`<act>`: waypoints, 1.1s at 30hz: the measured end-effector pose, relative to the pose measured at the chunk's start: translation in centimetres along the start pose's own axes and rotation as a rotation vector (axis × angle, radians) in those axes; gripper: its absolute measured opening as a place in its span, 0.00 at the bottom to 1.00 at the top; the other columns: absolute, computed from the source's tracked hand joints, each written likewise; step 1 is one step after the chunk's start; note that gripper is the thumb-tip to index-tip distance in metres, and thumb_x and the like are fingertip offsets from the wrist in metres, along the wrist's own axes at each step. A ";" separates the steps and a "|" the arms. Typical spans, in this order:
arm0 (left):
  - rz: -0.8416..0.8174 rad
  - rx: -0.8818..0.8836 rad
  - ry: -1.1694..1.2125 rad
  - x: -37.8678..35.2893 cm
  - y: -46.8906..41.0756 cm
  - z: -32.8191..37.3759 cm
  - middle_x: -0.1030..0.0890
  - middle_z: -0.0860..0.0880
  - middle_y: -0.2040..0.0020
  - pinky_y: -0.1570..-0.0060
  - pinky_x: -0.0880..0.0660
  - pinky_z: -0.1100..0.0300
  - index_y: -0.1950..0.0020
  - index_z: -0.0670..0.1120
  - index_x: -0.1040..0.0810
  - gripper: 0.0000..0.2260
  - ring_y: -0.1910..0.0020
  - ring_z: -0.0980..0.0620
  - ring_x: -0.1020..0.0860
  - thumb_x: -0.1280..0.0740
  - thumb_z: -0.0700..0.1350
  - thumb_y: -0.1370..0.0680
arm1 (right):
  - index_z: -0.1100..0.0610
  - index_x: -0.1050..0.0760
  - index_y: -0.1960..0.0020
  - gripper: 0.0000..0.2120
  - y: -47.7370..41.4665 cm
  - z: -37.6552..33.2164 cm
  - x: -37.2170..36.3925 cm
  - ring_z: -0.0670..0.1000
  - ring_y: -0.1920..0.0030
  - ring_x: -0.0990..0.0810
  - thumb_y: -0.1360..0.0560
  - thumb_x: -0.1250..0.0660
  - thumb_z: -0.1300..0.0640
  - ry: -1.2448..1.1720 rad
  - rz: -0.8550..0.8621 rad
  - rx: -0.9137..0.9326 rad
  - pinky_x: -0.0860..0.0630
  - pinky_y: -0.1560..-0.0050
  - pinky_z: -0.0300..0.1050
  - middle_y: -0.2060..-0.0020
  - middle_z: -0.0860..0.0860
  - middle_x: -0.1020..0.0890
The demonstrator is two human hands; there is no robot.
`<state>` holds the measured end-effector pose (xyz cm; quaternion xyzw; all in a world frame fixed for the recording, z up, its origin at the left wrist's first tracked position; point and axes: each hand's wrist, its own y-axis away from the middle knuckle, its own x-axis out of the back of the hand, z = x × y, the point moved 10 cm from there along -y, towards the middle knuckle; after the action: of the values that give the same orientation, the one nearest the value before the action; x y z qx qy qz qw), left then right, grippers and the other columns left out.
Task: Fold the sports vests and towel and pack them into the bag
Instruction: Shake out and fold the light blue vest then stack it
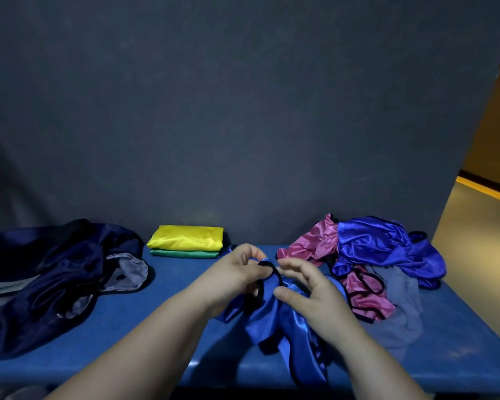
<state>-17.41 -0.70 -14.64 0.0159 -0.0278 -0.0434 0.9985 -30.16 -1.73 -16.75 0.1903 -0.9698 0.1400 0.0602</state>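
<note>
A shiny blue sports vest [267, 316] with black trim hangs bunched over the front of the blue bench [168, 319]. My left hand [237, 272] pinches its upper edge. My right hand [306, 290] hovers over the cloth with fingers spread, thumb touching the fabric. A folded yellow vest [186, 238] lies on a folded green vest [182, 254] at the back. A dark navy bag [55, 278] slumps open at the left. On the right lies a loose heap: a pink vest [361, 293], another blue vest [387, 249] and a pale grey-blue towel [401, 310].
A dark blue-grey wall [243, 111] stands right behind the bench. The bench's front edge runs along the bottom of the view. At the far right a yellowish floor [482, 226] shows beyond the wall's end.
</note>
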 end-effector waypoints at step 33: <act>0.470 0.016 -0.367 8.3 1.3 1.4 0.32 0.52 0.74 0.68 0.39 0.59 0.65 0.47 0.32 0.13 0.71 0.50 0.35 0.28 0.48 0.30 | 0.54 0.23 0.64 0.10 0.5 -0.1 9.5 0.49 0.62 0.26 0.30 0.25 0.64 -0.114 0.518 0.037 0.28 0.56 0.42 0.69 0.47 0.22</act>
<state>-9.13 -0.16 -12.71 0.0088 -0.2112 0.1871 0.9593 -39.06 -4.58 -15.13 -0.0555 -0.9853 0.1575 -0.0358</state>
